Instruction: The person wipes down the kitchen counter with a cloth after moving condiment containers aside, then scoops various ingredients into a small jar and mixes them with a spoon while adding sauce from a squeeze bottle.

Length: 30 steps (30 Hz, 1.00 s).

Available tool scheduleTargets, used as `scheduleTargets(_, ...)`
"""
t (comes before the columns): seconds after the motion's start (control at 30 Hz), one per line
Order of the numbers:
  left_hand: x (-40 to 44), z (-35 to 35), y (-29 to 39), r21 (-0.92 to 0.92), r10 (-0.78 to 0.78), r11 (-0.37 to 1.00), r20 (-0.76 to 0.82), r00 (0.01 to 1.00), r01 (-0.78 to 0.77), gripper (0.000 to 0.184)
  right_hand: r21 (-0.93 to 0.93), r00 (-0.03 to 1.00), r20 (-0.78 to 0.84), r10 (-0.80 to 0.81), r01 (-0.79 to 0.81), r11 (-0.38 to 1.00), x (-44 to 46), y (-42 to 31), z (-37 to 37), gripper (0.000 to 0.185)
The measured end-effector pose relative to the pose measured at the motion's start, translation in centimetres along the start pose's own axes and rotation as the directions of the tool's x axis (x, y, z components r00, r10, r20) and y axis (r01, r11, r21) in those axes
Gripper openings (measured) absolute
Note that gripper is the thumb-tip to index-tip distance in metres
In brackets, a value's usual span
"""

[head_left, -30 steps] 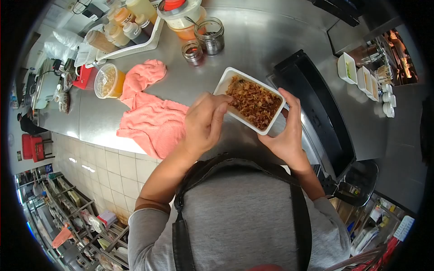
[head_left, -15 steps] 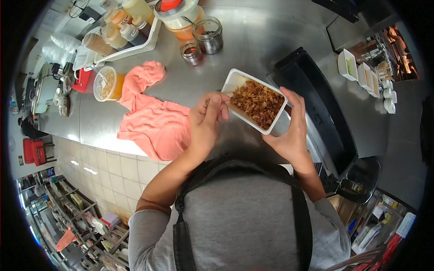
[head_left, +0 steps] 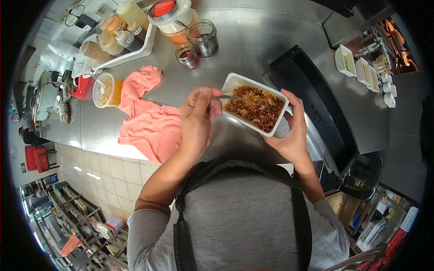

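White, rectangular tub (head_left: 232, 83): the right hand (head_left: 294, 132) is gripping it by opposite sides, thumb and fingers spread, above the steel counter (head_left: 253, 45). Left hand (head_left: 197, 116), fingers curled, is pinching a thin metal utensil (head_left: 226, 97), reaching into the tub over brown, flaky crumbs (head_left: 257, 108). Rumpled coral cloth (head_left: 151, 128) is lying left of the tub; two glass jars (head_left: 204, 43) are standing beyond the tub; a black tray (head_left: 323, 122) is occupying the counter right of the tub.

The rectangular white tub (head_left: 232, 80) was open. Brown, crumbly food (head_left: 256, 108) lay loose inside the tub, below its rim. A thin metal utensil (head_left: 229, 97) crossed the tub's left wall, its tip at the food.
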<state>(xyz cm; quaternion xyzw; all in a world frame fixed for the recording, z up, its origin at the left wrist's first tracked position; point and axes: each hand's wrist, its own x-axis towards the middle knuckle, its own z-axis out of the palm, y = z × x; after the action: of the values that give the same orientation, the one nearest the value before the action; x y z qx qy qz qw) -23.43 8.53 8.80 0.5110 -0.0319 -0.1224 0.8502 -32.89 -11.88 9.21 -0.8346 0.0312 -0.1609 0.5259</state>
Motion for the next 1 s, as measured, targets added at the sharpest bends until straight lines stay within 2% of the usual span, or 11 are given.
scheduleTargets(0.37,0.0,-2.5,2.3,-0.007,0.016,1.000,-0.105,0.994,-0.016,0.024,0.039,0.996,-0.044,0.084,-0.082,0.996,-0.8,1.5,-2.0,0.091)
scheduleTargets(0.43,-0.3,-3.4,2.8,0.117,0.152,0.982,0.004,0.988,-0.151,0.024,0.030,0.996,-0.064,0.063,-0.061,0.998,-1.0,2.3,-3.0,0.091)
scheduleTargets(0.5,-0.7,-4.5,0.9,0.215,0.228,0.953,-0.054,0.972,-0.211,0.021,0.024,0.992,-0.081,0.094,-0.093,0.995,-1.2,2.2,-3.6,0.092)
scheduleTargets(0.57,-1.2,-6.6,-1.5,0.661,0.320,0.644,0.224,0.921,-0.385,0.017,-0.002,0.992,-0.084,0.091,-0.092,0.996,-1.1,2.1,-3.6,0.092)
scheduleTargets(0.6,-1.1,-7.1,-2.1,0.663,0.317,0.645,0.220,0.923,-0.380,0.017,-0.027,0.992,-0.088,0.088,-0.090,0.996,-1.1,2.2,-3.6,0.092)
scheduleTargets(0.67,-0.3,-7.7,-2.7,0.671,0.238,0.052,0.711,0.662,-0.739,0.015,-0.013,0.994,-0.073,0.082,-0.083,0.996,-1.0,2.4,-3.3,0.092)
scheduleTargets(0.8,-0.7,-7.5,-2.5,0.700,0.324,0.145,0.634,0.702,-0.699,0.017,-0.020,0.996,-0.044,0.074,-0.075,0.997,-0.6,1.9,-2.5,0.092)
scheduleTargets(0.87,-1.2,-7.3,-2.0,0.718,0.311,0.600,0.197,0.930,-0.352,0.018,-0.058,0.997,-0.025,0.076,-0.078,0.995,-0.4,1.7,-2.1,0.092)
scheduleTargets(0.9,-1.4,-6.8,-1.3,0.718,0.313,0.599,0.198,0.929,-0.355,0.018,-0.057,0.997,-0.026,0.074,-0.075,0.996,-0.3,1.7,-2.0,0.092)
scheduleTargets(0.97,-1.8,-5.6,0.6,0.496,0.306,0.810,0.097,0.947,-0.313,0.019,-0.060,0.999,-0.011,0.037,-0.037,0.998,-0.1,1.9,-1.6,0.092)
scheduleTargets(1.0,-2.1,-5.3,1.1,0.496,0.305,0.802,0.140,0.942,-0.334,0.016,-0.044,1.000,-0.003,0.023,-0.023,0.999,0.0,1.8,-1.4,0.092)
